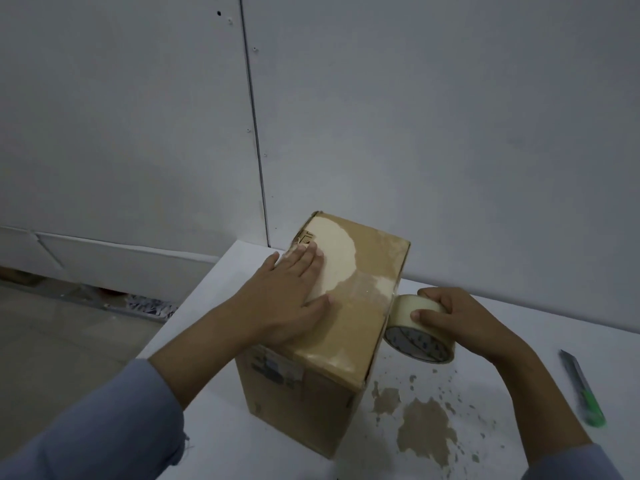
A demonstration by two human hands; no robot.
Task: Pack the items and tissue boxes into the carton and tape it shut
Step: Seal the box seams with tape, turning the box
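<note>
- Taping is the step now, I think: the flaps are down on the brown carton [332, 341], which stands on the white desk [485, 427].
- The left hand [287, 296] lies flat on the carton top, fingers straight, pressing it down.
- The right hand [460, 320] holds the tape roll [419, 329] against the carton's right edge.
- A green knife [585, 393] waits on the desk, well apart.
- Next, the tape likely needs pulling across the top and then cutting.
</note>
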